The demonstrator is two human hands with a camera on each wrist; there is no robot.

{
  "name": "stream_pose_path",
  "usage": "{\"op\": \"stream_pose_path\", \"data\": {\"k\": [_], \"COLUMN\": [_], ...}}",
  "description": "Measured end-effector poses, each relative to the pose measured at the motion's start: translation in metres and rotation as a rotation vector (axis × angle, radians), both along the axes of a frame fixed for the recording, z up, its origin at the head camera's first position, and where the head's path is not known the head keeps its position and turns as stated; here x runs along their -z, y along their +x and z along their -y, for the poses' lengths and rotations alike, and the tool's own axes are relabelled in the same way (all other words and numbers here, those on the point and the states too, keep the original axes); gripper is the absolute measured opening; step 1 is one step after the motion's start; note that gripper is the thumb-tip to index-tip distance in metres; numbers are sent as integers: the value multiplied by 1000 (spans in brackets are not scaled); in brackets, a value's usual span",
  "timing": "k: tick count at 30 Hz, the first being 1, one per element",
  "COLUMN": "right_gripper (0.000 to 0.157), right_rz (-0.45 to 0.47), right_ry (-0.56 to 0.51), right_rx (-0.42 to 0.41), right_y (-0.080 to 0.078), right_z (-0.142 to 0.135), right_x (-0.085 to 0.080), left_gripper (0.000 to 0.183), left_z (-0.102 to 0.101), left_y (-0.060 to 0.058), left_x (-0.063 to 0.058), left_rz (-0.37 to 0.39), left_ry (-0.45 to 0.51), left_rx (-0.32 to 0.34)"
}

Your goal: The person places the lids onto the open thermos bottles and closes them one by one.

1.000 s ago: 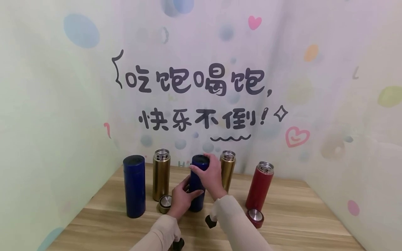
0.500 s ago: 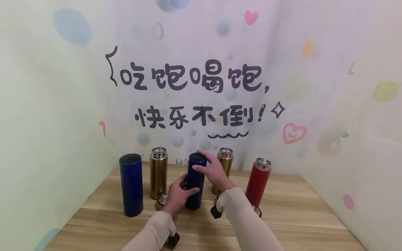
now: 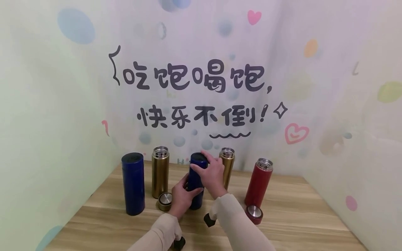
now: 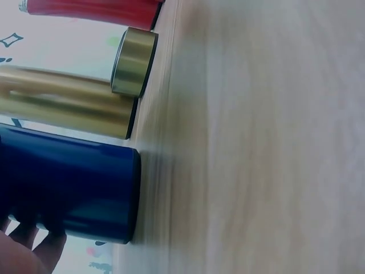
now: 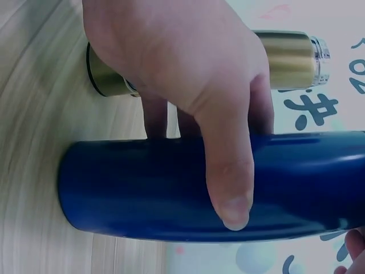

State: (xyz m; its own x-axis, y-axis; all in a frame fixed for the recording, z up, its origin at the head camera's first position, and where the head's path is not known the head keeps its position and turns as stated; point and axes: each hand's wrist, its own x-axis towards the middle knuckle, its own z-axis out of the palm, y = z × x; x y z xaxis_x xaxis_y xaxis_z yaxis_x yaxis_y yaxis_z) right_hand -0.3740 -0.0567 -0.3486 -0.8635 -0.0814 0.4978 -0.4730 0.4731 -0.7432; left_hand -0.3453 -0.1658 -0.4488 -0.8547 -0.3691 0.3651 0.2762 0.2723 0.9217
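Note:
In the head view, a blue thermos bottle (image 3: 196, 181) with a dark top stands upright mid-table. My left hand (image 3: 181, 197) grips its body low down; in the right wrist view the left thumb (image 5: 231, 194) lies across the blue side. My right hand (image 3: 213, 174) holds the capped top, thumb on the near left and fingers on the far side. A gold bottle (image 3: 227, 167), uncapped, stands behind my right hand. To the left are another uncapped gold bottle (image 3: 160, 174) and its loose lid (image 3: 165, 201), close to my left hand.
A second blue bottle (image 3: 133, 184), capped, stands at far left. On the right is an uncapped red bottle (image 3: 259, 183) with its lid (image 3: 254, 213) in front. The left wrist view shows a gold lid (image 4: 134, 63) before the right-hand gold bottle. A printed curtain (image 3: 201, 94) hangs behind the table.
My right hand turned clockwise-looking to the right around the bottle's top half a second ago, and now its thumb is back at the left side. The left hand keeps its grip; the bottle stays put.

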Motion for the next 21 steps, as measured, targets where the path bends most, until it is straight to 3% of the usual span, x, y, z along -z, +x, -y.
{"op": "stream_pose_path", "data": {"k": [4, 8, 21], "right_gripper": [63, 63, 83], "right_rz": [-20, -16, 24], "right_ry": [8, 15, -31], "right_rx": [54, 58, -147], "right_y": [3, 5, 8], "right_z": [4, 3, -10], "right_x": [2, 1, 5], "left_gripper": [79, 78, 74], "left_z": [-2, -3, -1], "left_y": [1, 1, -3], "left_x": [0, 0, -2], "left_rz": [0, -8, -57], "left_ry": [1, 6, 30], "left_rx": [-22, -20, -44]}}
